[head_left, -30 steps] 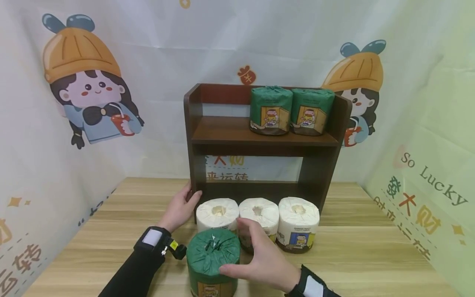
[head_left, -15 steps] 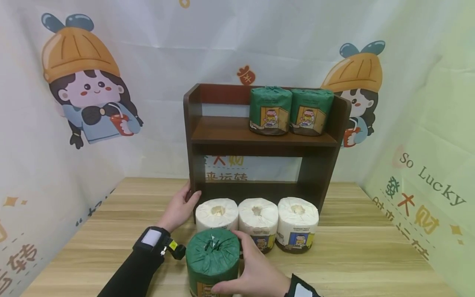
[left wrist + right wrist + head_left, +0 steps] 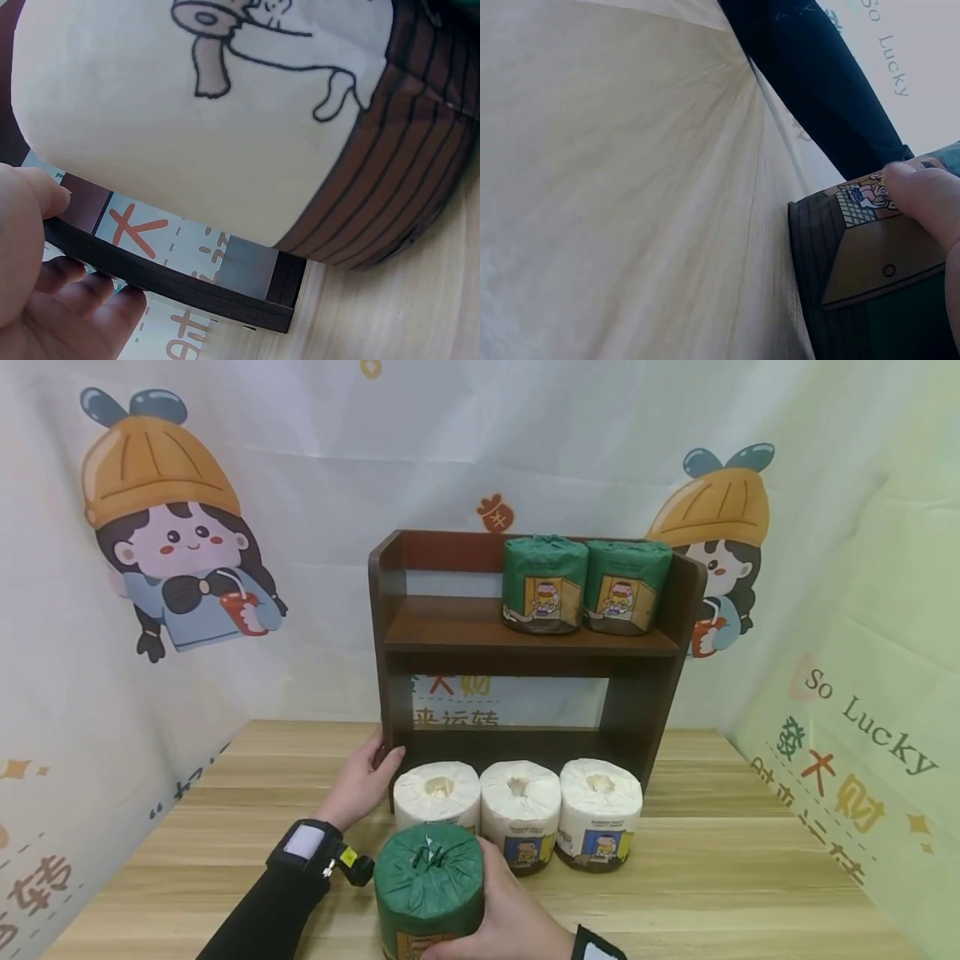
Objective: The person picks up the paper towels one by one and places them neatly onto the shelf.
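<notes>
At the lower middle of the head view, a green-wrapped toilet roll (image 3: 429,877) stands upright, and my right hand (image 3: 510,910) grips its right side. The right wrist view shows my thumb across the printed picture on that toilet roll (image 3: 885,262). My left hand (image 3: 363,781) holds the left side panel of a dark brown two-tier shelf (image 3: 532,639). In the left wrist view its thumb and fingers (image 3: 124,311) lie on either side of the panel edge. Beside that hand, a white-wrapped toilet roll (image 3: 202,135) fills much of the left wrist view.
Three white toilet rolls, the middle one (image 3: 520,806) included, stand in a row before the shelf. Two green toilet rolls, one of them (image 3: 545,585) further left, sit on the upper tier's right side. The wooden table (image 3: 720,877) meets a printed cloth backdrop (image 3: 315,527).
My right hand has moved down and left from above the green toilet roll's right side to grip it. My left hand keeps its hold on the shelf.
</notes>
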Available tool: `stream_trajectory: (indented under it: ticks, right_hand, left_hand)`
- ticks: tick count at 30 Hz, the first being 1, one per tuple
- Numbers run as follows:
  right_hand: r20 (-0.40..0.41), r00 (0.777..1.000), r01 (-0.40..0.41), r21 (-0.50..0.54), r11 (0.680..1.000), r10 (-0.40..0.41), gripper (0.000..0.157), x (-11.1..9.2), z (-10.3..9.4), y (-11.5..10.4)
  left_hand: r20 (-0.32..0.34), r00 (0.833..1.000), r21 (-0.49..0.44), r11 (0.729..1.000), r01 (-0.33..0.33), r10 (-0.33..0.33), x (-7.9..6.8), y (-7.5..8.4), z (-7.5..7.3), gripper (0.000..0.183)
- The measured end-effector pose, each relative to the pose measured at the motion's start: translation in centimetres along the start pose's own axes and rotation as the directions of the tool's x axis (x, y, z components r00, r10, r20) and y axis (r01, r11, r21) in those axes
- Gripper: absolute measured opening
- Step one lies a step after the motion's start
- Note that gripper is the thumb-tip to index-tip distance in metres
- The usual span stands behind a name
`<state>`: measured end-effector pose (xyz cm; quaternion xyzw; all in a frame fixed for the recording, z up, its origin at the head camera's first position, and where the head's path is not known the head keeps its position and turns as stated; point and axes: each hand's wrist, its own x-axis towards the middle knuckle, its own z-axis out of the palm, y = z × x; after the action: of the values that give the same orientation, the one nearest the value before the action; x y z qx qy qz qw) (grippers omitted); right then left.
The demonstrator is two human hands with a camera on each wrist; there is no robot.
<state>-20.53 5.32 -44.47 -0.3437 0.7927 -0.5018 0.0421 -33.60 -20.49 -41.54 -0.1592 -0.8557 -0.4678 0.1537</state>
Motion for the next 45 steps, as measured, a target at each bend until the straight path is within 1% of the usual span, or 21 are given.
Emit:
stream_trajectory:
  ticks: [6,9,15,22,24,26,32,34,39,42,45]
  right_hand:
    - [-0.020,1.000,0.000,-0.011,1.000,0.000,0.101,0.0,0.1,-0.1]
    - [-0.016,0.999,0.035,0.011,0.999,-0.034,0.097,0.1,0.1,-0.1]
    - [0.011,0.989,0.144,0.089,0.986,-0.146,0.082,0.7,-0.2,-0.4]
    - [-0.006,0.985,0.173,0.051,0.984,-0.173,0.082,0.6,-0.6,-0.4]
    - [-0.008,0.978,0.209,0.044,0.977,-0.209,0.080,0.7,-0.6,-0.4]
    - [-0.007,0.974,0.225,0.046,0.973,-0.225,0.078,0.8,-0.7,-0.3]
    - [-0.023,0.982,0.191,0.055,0.980,-0.190,0.087,0.4,-0.8,-0.2]
    - [-0.027,0.979,0.203,0.063,0.977,-0.202,0.087,0.3,-0.9,-0.7]
    - [-0.027,0.969,0.247,0.121,0.961,-0.246,0.083,-0.1,-1.5,-3.0]
    - [-0.023,0.972,0.233,0.151,0.961,-0.232,0.083,-0.3,-1.6,-3.5]
    - [-0.013,0.975,0.221,0.168,0.961,-0.222,0.084,-0.3,-1.7,-3.4]
  left_hand:
    - [-0.010,1.000,0.015,1.000,0.003,-0.003,0.0,0.0,-0.1,0.056]
    - [-0.013,1.000,0.025,1.000,0.010,-0.010,-0.1,0.1,-0.1,0.056]
    - [-0.013,1.000,0.010,1.000,0.005,-0.005,0.0,0.2,-0.1,0.055]
    - [-0.017,1.000,0.004,1.000,-0.016,0.016,0.1,0.0,-0.1,0.056]
    - [-0.017,1.000,0.005,1.000,-0.016,0.016,0.1,0.0,-0.1,0.056]
    - [-0.019,1.000,0.007,1.000,-0.012,0.013,0.1,-0.1,-0.1,0.056]
    - [-0.022,1.000,0.012,1.000,-0.012,0.013,0.1,-0.1,0.0,0.055]
    - [-0.022,1.000,0.014,1.000,-0.009,0.010,0.0,-0.1,-0.1,0.055]
    - [-0.019,1.000,0.022,1.000,0.001,-0.001,0.0,0.2,-0.1,0.055]
    - [-0.014,1.000,0.020,1.000,0.006,-0.006,-0.1,0.2,-0.1,0.055]
    - [-0.009,1.000,0.015,1.000,0.010,-0.010,0.0,0.2,-0.1,0.055]
